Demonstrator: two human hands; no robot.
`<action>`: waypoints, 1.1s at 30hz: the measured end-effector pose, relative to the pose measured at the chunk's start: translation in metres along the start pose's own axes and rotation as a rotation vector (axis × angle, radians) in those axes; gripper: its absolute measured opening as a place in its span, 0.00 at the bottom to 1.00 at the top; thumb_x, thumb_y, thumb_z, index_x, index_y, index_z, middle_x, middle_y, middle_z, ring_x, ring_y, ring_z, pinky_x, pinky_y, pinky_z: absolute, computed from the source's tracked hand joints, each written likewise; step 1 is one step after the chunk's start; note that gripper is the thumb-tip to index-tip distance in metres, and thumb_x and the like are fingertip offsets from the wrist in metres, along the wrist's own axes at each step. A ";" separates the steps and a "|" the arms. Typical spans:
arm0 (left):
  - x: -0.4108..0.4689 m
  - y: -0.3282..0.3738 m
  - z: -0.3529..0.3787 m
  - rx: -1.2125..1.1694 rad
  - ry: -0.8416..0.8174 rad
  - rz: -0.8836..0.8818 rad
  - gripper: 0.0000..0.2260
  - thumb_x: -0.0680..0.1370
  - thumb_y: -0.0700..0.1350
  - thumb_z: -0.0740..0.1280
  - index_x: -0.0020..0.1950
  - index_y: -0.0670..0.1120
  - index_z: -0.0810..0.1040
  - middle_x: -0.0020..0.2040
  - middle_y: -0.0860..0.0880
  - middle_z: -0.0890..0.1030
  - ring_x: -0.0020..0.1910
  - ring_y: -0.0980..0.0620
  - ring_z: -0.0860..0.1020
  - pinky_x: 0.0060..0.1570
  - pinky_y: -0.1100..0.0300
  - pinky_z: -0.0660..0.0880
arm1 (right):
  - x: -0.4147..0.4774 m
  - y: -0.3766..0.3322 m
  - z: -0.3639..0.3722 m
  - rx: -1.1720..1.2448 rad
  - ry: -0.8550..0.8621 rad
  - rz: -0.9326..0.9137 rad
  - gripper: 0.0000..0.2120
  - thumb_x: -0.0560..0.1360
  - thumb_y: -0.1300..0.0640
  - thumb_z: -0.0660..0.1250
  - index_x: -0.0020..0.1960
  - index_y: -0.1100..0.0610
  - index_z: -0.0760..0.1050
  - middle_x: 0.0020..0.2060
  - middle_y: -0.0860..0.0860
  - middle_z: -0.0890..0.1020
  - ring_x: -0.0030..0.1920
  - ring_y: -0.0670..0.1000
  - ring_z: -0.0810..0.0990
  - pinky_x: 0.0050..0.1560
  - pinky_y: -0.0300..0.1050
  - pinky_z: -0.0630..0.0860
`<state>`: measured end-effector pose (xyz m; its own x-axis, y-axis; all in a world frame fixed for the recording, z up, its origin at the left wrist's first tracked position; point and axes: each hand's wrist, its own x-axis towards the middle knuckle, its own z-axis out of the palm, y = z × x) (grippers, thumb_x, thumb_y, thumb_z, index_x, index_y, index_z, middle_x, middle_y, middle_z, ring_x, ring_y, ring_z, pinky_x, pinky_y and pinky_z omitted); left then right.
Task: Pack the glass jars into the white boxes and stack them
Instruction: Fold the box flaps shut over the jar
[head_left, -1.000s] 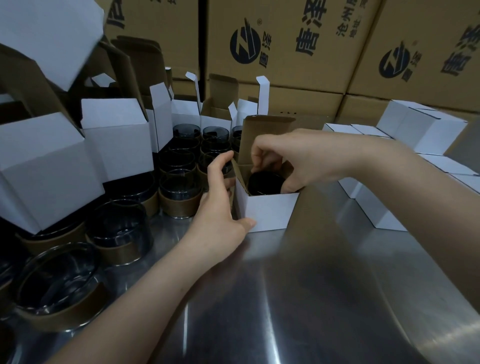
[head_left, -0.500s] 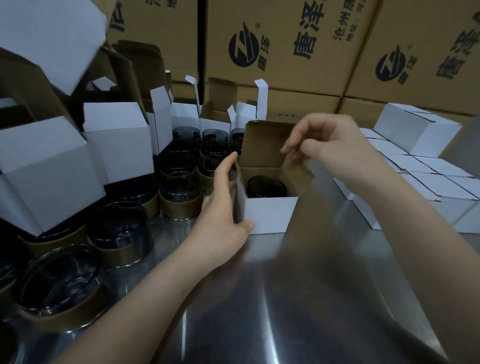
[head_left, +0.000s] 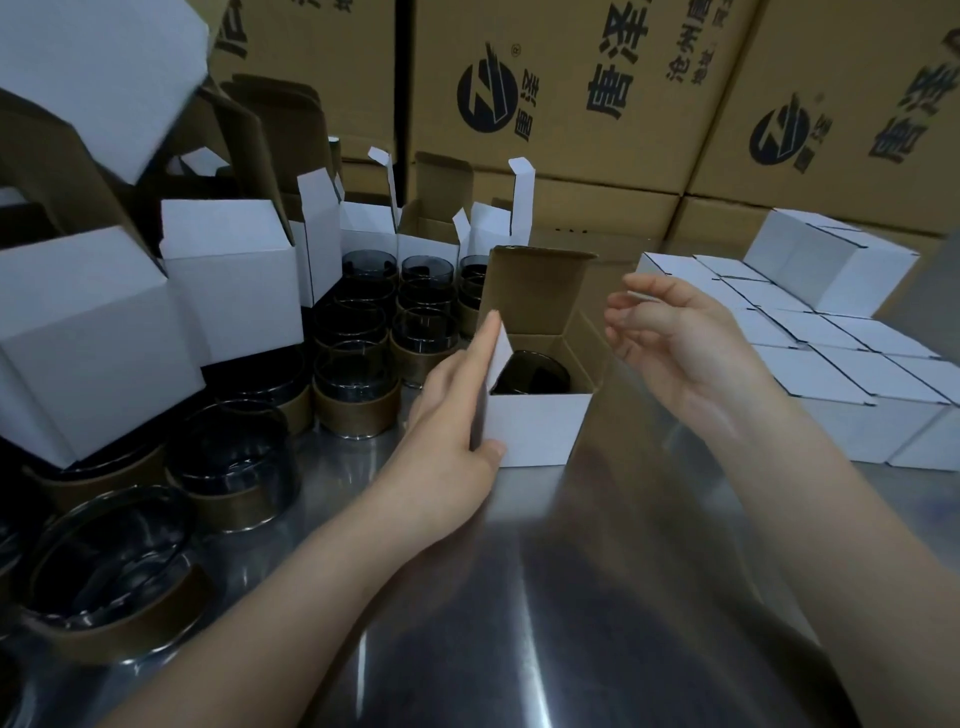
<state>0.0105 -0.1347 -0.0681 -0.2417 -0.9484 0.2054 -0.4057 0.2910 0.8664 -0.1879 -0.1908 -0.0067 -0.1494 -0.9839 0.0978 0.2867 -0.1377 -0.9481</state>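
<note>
1. The left hand (head_left: 451, 415) braces the white box (head_left: 540, 428) on the tabletop (head_left: 571, 597). Its grip is spread: the index finger lies straight along the box's left side flap, and the thumb tip rests on the front face at the lower left corner.
2. The right hand (head_left: 685, 345) hangs in the air just right of the box, palm turned towards it. Its grip is loose and holds nothing, with the fingers gently curled. The hand is blurred, so whether its fingertips brush the box's right flap cannot be told.
3. The box stands open, its brown-lined lid flap (head_left: 535, 293) upright at the back. A dark glass jar (head_left: 530, 374) sits inside, below the rim.
4. Unpacked jars (head_left: 358, 387) with brown bands crowd the tabletop to the left, among open white boxes (head_left: 228, 275).
5. Closed white boxes (head_left: 831, 364) lie in rows to the right, a few stacked on top at the back.
6. Printed brown cartons (head_left: 571, 78) form a wall behind.
</note>
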 end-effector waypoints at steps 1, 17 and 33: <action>0.000 0.000 0.000 0.004 0.002 -0.001 0.44 0.79 0.35 0.64 0.73 0.75 0.43 0.77 0.65 0.51 0.77 0.59 0.51 0.77 0.48 0.53 | 0.000 0.002 0.000 -0.011 -0.026 0.022 0.15 0.73 0.77 0.62 0.49 0.58 0.77 0.41 0.56 0.80 0.39 0.48 0.81 0.39 0.38 0.79; 0.001 0.013 -0.003 -0.230 0.171 -0.013 0.13 0.83 0.47 0.59 0.66 0.56 0.76 0.67 0.56 0.73 0.66 0.65 0.69 0.68 0.68 0.62 | -0.004 0.027 0.005 -0.338 -0.360 0.085 0.16 0.75 0.68 0.68 0.47 0.46 0.78 0.41 0.46 0.86 0.40 0.45 0.84 0.41 0.37 0.78; 0.003 0.014 -0.007 -0.563 0.176 -0.025 0.18 0.79 0.37 0.65 0.62 0.59 0.75 0.54 0.57 0.82 0.54 0.58 0.80 0.48 0.66 0.79 | -0.007 0.023 0.003 -0.597 -0.466 -0.067 0.16 0.80 0.63 0.64 0.50 0.43 0.83 0.51 0.44 0.85 0.51 0.43 0.83 0.45 0.34 0.78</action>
<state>0.0101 -0.1345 -0.0521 -0.0689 -0.9746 0.2129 0.1328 0.2025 0.9702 -0.1773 -0.1879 -0.0284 0.3050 -0.9401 0.1525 -0.2894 -0.2441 -0.9256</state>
